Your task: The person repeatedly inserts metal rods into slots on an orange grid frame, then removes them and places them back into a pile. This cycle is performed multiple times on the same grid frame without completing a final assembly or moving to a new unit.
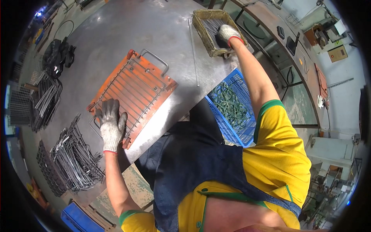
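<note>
- At three o'clock we see a blue basket (247, 136) — green strands (230, 105) lie tangled inside.
- At two o'clock we have two black objects (291, 45) on a brown bench (266, 19).
- Toward ten o'clock we find a black bundle (56, 54).
- Between seven and eight we spot a blue box (79, 220).

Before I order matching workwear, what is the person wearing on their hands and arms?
The left hand and right hand wear off-white knitted gloves, red-edged at the wrist, with dark grey fingers. The short yellow sleeves are edged in green.
</note>
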A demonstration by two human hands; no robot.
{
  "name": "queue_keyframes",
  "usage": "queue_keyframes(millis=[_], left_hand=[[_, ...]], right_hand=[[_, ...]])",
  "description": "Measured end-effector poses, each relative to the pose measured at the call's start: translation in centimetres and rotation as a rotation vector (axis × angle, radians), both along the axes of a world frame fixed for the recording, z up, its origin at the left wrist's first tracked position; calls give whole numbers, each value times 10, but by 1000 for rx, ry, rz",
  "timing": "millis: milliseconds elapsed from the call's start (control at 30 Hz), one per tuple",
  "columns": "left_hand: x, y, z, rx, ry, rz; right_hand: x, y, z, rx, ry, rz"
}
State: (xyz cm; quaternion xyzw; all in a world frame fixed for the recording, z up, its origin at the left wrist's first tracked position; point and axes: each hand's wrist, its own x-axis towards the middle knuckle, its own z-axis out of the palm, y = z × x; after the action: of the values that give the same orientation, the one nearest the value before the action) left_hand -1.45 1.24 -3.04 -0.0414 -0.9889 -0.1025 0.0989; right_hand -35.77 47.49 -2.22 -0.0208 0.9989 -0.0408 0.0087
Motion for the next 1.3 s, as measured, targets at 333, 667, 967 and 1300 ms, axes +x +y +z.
queue_keyframes(millis=[333, 667, 967, 1300], left_hand=[[5, -4, -3, 39, -8, 65], [26, -24, 6, -100, 21, 125], [18, -24, 5, 219, 60, 334], [13, -25, -4, 41, 144, 243]], right_hand=[[-36, 68, 13, -11, 570, 352], [210, -233, 39, -696, -610, 341], [246, -358, -22, -799, -622, 636], [241, -379, -31, -631, -442, 703]])
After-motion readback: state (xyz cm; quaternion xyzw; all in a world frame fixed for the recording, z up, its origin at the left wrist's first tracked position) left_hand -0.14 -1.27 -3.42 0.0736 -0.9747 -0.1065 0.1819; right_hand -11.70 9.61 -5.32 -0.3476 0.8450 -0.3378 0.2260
